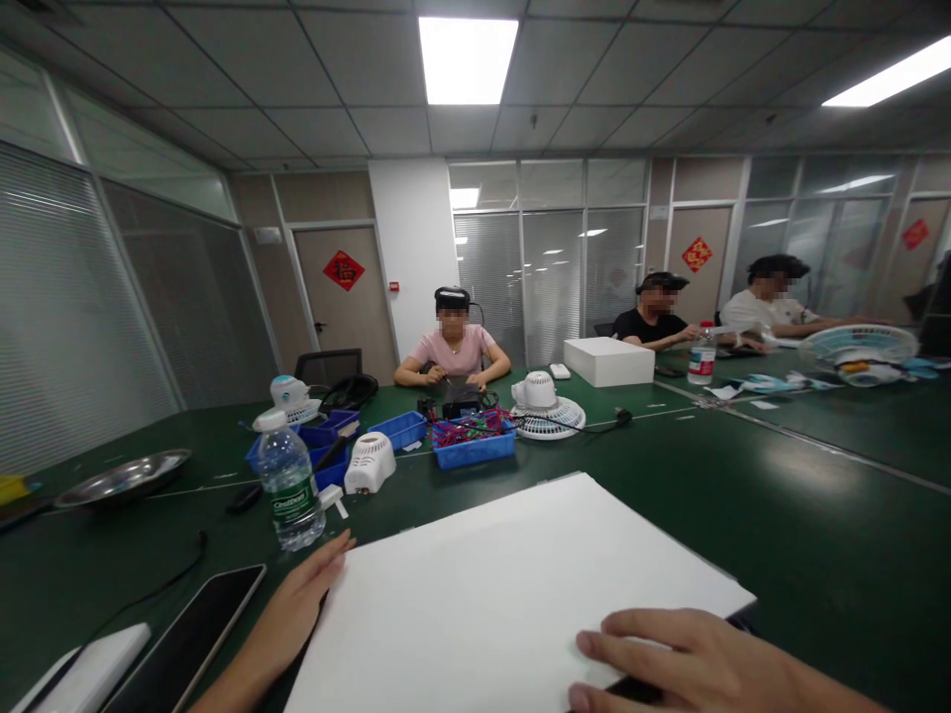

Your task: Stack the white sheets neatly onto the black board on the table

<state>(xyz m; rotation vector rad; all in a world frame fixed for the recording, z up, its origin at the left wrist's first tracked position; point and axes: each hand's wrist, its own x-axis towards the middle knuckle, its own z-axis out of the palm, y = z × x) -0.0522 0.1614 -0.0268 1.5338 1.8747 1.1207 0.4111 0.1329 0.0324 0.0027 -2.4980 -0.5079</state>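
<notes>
Board flat at table near edge. Left hand open, bracing its left edge. Right hand open, flat on top, gripping nothing. Likely stops sliding. Bottle parked left.

The bottle stands beyond the left hand, at the board's far-left corner, barring a reach forward. Left of that hand a phone and a white slab lie side by side, a cable curving behind them. Past the board, bins and fan parts crowd the middle. To the right, the table lies bare; something dark under the right hand is hard to make out.
</notes>
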